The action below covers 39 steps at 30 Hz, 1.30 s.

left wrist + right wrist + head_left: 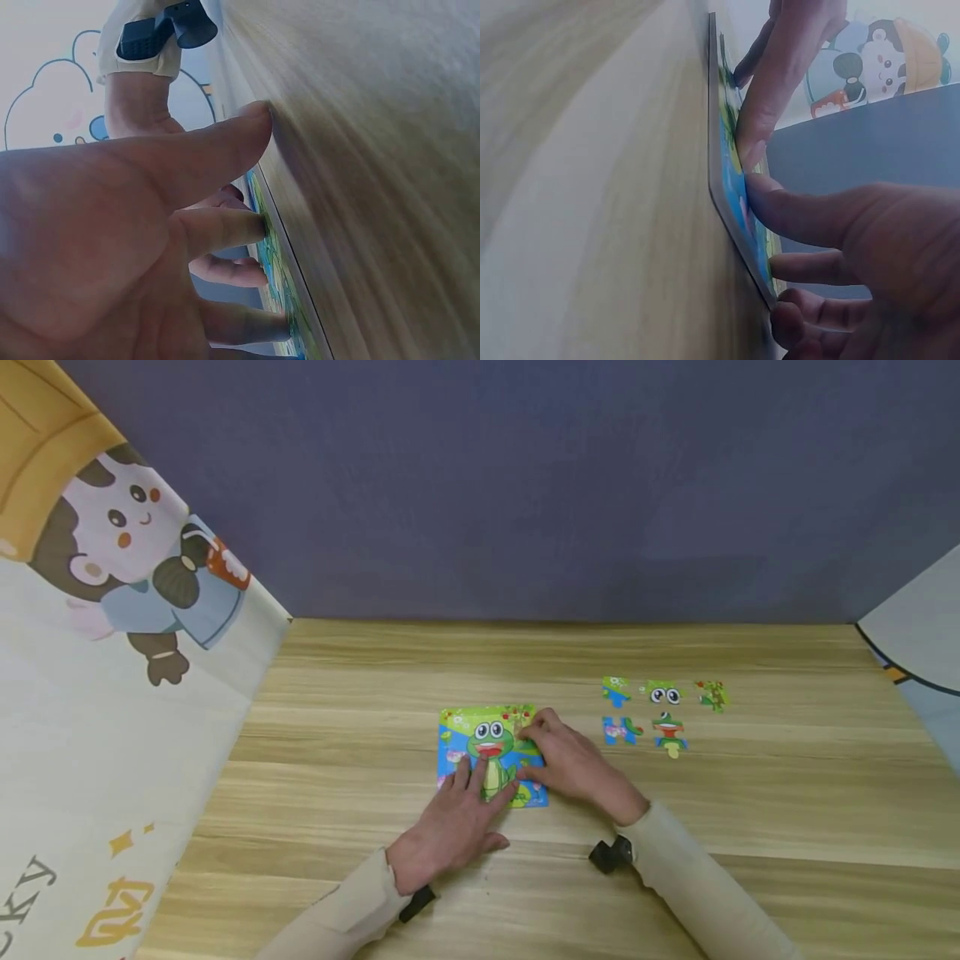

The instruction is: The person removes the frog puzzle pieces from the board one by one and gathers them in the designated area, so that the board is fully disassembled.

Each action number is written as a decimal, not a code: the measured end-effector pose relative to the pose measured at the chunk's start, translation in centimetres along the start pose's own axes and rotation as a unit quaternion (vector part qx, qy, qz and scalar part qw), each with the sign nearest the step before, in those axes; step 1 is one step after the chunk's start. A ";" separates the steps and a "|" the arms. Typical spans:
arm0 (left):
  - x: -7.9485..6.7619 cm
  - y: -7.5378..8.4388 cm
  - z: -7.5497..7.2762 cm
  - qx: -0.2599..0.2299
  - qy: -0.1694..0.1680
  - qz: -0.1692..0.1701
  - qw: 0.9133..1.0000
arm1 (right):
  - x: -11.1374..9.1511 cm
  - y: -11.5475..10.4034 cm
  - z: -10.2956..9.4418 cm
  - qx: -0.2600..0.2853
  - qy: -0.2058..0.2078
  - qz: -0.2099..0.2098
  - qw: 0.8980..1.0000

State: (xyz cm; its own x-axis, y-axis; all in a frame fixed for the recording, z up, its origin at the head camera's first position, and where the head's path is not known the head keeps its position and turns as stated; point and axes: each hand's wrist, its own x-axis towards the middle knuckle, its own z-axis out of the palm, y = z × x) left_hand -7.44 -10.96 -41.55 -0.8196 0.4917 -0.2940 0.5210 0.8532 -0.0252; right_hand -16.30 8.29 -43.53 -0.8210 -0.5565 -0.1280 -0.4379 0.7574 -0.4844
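Note:
A square frog jigsaw puzzle (489, 732) lies flat on the wooden table, showing a green frog against blue and green. Reaching over its lower part, my left hand (453, 822) presses fingertips on the picture, its fingers spread and mostly straight. My right hand (573, 764) is at the puzzle's right side. In the right wrist view its thumb (780, 206) and index finger touch the picture, while the other fingers bend at the board's edge (739, 236). No lifted piece shows between these fingers. Part of the puzzle is hidden beneath both hands.
Several loose jigsaw pieces lie in two rows to the right, among them an eyes piece (664, 695), a mouth piece (670, 735) and a tree piece (712, 695). A dark blue wall (525, 493) rises behind the wooden table (337, 693); a cartoon-printed panel (150, 635) borders the left.

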 end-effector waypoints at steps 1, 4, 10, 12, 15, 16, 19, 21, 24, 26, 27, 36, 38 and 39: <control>0.0 0.0 0.0 -0.002 -0.002 -0.001 1.000 | 0.0 0.0 0.0 0.002 0.001 -0.002 1.000; 0.1 0.1 -0.1 0.000 -0.005 -0.002 1.000 | 0.1 0.1 -0.1 0.010 0.003 -0.006 1.000; 0.0 0.1 -0.1 0.002 -0.007 -0.001 1.000 | 0.3 0.3 0.1 0.031 0.003 -0.013 0.999; 0.0 0.1 -0.2 -0.002 -0.008 -0.001 1.000 | 0.3 0.4 0.2 0.038 0.003 -0.015 0.999; -0.1 0.0 -0.2 -0.009 -0.010 -0.002 1.000 | 0.3 0.4 0.1 0.049 0.003 -0.017 0.999; -0.1 0.0 -0.2 -0.011 -0.013 -0.002 1.000 | 0.3 0.4 0.0 0.054 0.004 -0.018 0.998; -0.1 0.1 -0.3 -0.015 -0.020 -0.004 1.000 | 0.2 0.7 -0.3 0.070 0.006 -0.028 0.997; -0.1 0.1 -0.4 -0.018 -0.025 -0.005 1.000 | 0.1 1.0 -0.5 0.085 0.010 -0.044 0.995; -0.1 0.1 -0.5 -0.019 -0.028 -0.006 0.999 | 0.1 1.3 -0.8 0.115 0.015 -0.069 0.991; -0.1 0.1 -0.5 -0.018 -0.028 -0.007 0.999 | 0.2 1.5 -0.8 0.133 0.015 -0.077 0.988; -0.1 0.1 -0.5 -0.017 -0.029 -0.008 0.999 | 0.3 1.6 -0.8 0.140 0.013 -0.077 0.987; 0.0 0.1 -0.3 -0.010 -0.025 -0.007 1.000 | 0.6 1.9 -0.5 0.170 0.023 -0.068 0.983; 0.0 0.1 -0.3 -0.009 -0.024 -0.006 1.000 | 0.6 2.0 -0.5 0.175 0.026 -0.067 0.982; 0.0 0.1 -0.4 -0.010 -0.022 -0.004 1.000 | 0.6 2.0 -0.5 0.177 0.027 -0.065 0.982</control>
State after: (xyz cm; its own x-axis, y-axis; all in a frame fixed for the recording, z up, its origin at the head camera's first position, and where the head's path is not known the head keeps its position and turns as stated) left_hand -7.48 -10.83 -41.22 -0.8127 0.4766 -0.3351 0.5085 0.8610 -0.0087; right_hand -17.81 9.64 -44.12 -0.7889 -0.6145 -0.0033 -0.3938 0.5096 -0.7650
